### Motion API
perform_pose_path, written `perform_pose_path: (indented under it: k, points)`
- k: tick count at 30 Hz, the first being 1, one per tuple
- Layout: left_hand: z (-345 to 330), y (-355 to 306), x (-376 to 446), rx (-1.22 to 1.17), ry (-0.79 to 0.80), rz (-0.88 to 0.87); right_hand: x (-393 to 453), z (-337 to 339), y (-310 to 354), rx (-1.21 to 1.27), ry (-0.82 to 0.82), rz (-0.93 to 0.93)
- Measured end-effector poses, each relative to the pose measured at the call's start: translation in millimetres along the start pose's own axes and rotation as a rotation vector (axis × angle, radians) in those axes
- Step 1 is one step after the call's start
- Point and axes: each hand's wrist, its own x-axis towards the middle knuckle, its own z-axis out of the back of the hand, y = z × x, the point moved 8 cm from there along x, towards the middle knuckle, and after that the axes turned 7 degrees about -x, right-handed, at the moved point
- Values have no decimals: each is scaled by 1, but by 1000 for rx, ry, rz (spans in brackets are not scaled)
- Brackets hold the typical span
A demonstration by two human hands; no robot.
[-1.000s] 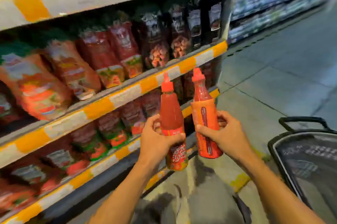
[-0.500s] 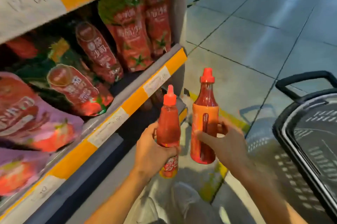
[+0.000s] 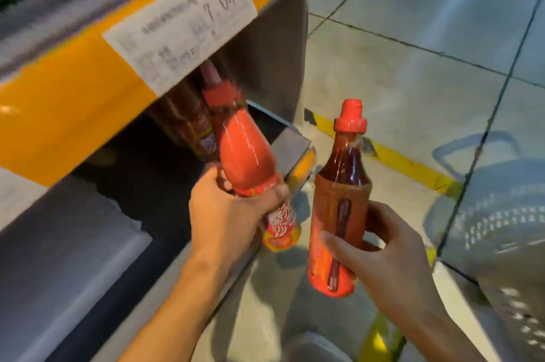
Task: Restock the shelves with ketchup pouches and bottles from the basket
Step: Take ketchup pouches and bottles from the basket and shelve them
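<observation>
While both hands grip bottles, left hand [image 3: 233, 214]'s red bottle [image 3: 244, 155] tilts cap-first toward the bottom shelf [image 3: 290, 143], nearer than right hand [image 3: 380, 246]'s upright orange-sleeved bottle [image 3: 339, 214].

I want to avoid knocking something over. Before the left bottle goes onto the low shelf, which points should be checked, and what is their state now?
1. Left hand grips the lighter red bottle firmly: ok.
2. Right hand holds the darker bottle upright, away from the shelf: ok.
3. Lighter bottle upright for placing: not ok, it tilts toward the shelf opening.
4. Bottles already on the low shelf stand close behind its cap: collision risk, not ok.
5. Free floor space on the low shelf: cannot tell, dark and blurred.
6. Price tag matches this product: cannot tell, text blurred.
</observation>
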Motion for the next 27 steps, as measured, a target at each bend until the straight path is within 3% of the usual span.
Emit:
perform_pose_path:
  k: [10, 16, 21, 27]
  points:
    - [-12, -10, 31, -178, -63, -27, 9, -4, -15, 13, 5, -29]
    - [-2, -22, 52, 35, -185, -106, 14, -5, -15, -3, 8, -48]
    - [-17, -3, 68, -38, -125, -5, 23, -14, -11, -14, 39, -22]
    - [-20, -9, 76, 109, -206, -139, 31, -19, -10, -2, 15, 2]
